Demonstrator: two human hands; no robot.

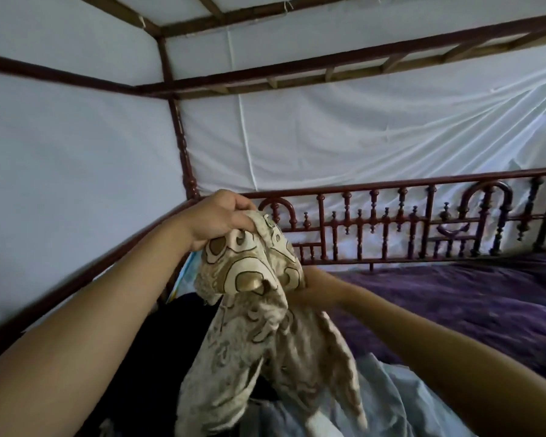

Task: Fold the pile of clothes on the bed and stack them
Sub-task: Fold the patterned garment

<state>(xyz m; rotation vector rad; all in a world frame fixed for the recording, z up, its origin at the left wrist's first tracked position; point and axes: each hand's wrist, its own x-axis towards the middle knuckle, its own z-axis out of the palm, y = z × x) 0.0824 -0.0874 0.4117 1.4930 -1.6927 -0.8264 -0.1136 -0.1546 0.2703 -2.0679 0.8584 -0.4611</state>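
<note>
A beige garment (259, 335) with a brown swirl pattern hangs crumpled in mid-air over the bed. My left hand (218, 217) grips its top edge, raised high. My right hand (309, 288) reaches behind the cloth at mid height; its fingers are mostly hidden by the fabric, and it appears to hold the cloth. Below lie a black garment (171, 335) at the left and a light blue garment (388, 395) at the lower middle, both loose on the bed.
A purple bedspread (470, 304) covers the bed to the right. A dark red turned-wood headboard rail (407, 222) runs along the far side. White netting (360, 130) hangs on the canopy frame all around.
</note>
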